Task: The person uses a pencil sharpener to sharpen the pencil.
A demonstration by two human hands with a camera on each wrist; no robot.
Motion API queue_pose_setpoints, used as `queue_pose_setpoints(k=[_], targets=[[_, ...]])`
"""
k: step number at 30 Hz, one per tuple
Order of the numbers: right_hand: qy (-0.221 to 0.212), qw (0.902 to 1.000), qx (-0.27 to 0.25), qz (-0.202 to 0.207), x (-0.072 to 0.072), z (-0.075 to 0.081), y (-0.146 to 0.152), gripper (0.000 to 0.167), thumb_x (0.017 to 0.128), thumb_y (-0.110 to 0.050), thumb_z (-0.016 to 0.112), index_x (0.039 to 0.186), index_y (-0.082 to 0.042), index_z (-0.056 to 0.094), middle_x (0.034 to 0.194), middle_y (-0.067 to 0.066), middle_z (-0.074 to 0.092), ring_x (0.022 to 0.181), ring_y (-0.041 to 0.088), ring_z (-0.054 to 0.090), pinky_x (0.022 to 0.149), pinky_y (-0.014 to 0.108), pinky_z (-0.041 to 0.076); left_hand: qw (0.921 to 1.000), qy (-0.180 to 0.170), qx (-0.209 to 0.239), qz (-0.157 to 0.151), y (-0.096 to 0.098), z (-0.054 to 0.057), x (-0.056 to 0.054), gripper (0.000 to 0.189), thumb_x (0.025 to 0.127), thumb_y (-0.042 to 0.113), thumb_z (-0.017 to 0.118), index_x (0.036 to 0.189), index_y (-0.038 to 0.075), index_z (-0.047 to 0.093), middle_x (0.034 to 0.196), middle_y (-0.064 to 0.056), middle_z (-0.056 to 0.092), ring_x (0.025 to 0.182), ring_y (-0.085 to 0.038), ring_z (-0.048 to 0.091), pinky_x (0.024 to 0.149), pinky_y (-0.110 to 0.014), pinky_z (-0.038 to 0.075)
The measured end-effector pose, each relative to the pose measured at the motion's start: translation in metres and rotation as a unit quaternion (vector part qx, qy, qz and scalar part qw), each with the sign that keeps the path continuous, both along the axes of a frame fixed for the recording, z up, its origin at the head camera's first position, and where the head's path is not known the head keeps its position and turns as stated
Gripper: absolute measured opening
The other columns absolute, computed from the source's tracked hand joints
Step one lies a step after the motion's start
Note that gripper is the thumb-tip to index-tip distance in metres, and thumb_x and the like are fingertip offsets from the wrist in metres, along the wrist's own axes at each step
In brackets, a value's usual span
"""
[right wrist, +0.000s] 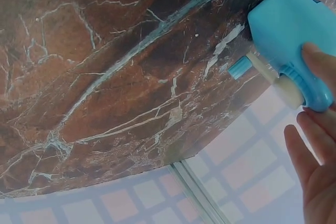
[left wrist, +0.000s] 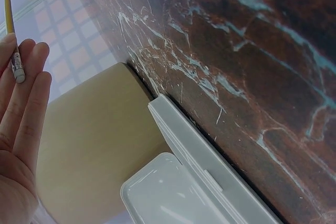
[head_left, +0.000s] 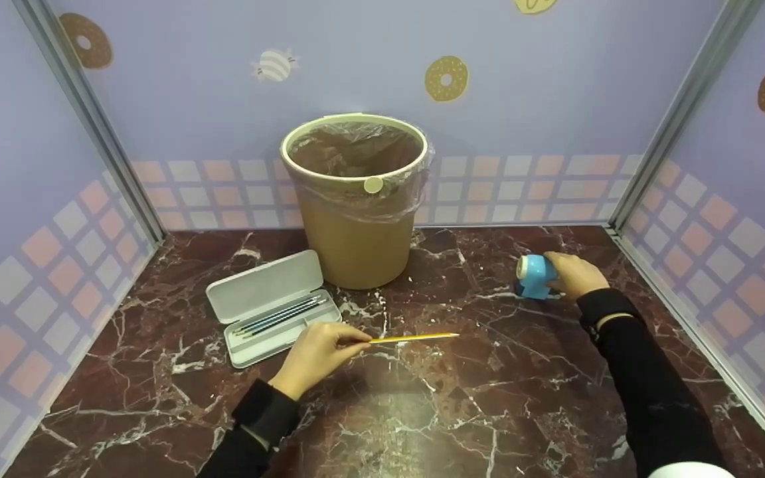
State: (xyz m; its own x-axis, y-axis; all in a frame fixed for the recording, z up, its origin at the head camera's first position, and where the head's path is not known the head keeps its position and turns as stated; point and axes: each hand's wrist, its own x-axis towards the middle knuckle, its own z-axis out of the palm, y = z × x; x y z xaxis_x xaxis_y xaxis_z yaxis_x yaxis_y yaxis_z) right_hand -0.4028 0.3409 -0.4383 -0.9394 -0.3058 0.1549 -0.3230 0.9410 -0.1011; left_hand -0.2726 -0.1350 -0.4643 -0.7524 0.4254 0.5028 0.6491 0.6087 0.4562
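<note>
My left hand (head_left: pixel 319 352) pinches a yellow pencil (head_left: pixel 416 338) near its eraser end (left wrist: pixel 19 74), with the tip pointing right over the table. At the right, my right hand (head_left: pixel 575 273) grips a blue crank pencil sharpener (head_left: pixel 536 275) from behind, thumb on its body. The sharpener's cream crank with a blue knob (right wrist: pixel 240 68) shows in the right wrist view. The sharpener appears to stand on the tabletop. Beside the left hand lies a grey pencil case (head_left: pixel 264 285), lid up, with several pencils (head_left: pixel 281 317) inside.
A tan trash bin (head_left: pixel 359 232) lined with a clear bag stands behind the pencil case. Dark red marbled tabletop (head_left: pixel 422 411) spreads around, with small pale specks near the bin. Patterned panels (head_left: pixel 528 133) enclose the back and both sides.
</note>
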Motion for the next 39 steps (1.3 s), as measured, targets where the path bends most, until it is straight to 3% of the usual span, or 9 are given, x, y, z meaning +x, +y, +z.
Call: queue_pose_setpoints(k=[7,15,22,31,39], targets=[[-0.001,0.9996,-0.028,-0.008,0.000,-0.001,0.003,0.059,0.084,-0.006,0.081,0.132,0.015,0.056,0.129,0.038,0.062,0.115,0.054,0.064,0.098,0.061,0.052,0.9998,-0.002,-0.012,0.013,-0.002,0.002,0.002,0.012,0.085,0.017,0.081,0.096,0.014,0.083,0.089,-0.001,0.082,0.079,-0.016,0.075,0.074,-0.032,0.059],[0.025,0.9982,-0.054,-0.004,0.010,0.002,0.006,0.059,0.079,-0.010,0.085,0.127,0.013,0.060,0.124,0.035,0.066,0.109,0.051,0.066,0.094,0.061,0.053,0.9998,-0.008,-0.010,0.018,-0.005,0.002,0.002,0.012,0.085,0.014,0.081,0.096,0.014,0.083,0.091,-0.002,0.082,0.080,-0.016,0.076,0.075,-0.033,0.060],[0.061,0.9946,-0.067,0.050,0.026,0.002,-0.005,0.061,0.077,-0.015,0.088,0.126,0.011,0.063,0.124,0.032,0.068,0.106,0.048,0.069,0.092,0.058,0.055,0.9994,-0.022,-0.006,0.027,-0.010,0.002,0.005,0.012,0.085,0.016,0.081,0.096,0.014,0.083,0.092,-0.002,0.082,0.081,-0.016,0.076,0.076,-0.032,0.060],[0.058,0.9839,-0.085,0.147,0.059,0.004,-0.042,0.061,0.072,-0.018,0.091,0.123,0.007,0.067,0.119,0.026,0.072,0.104,0.040,0.073,0.092,0.053,0.058,0.9993,-0.018,-0.017,0.027,-0.014,-0.002,0.005,0.011,0.085,0.018,0.081,0.096,0.016,0.083,0.090,-0.001,0.082,0.081,-0.017,0.076,0.079,-0.035,0.060],[0.062,0.9770,-0.068,0.193,0.086,0.003,-0.071,0.062,0.072,-0.025,0.091,0.125,0.000,0.070,0.124,0.021,0.073,0.108,0.036,0.073,0.093,0.049,0.059,0.9991,-0.023,-0.023,0.027,-0.014,0.000,0.004,0.011,0.085,0.019,0.081,0.095,0.015,0.083,0.090,-0.001,0.082,0.080,-0.018,0.076,0.079,-0.036,0.060]])
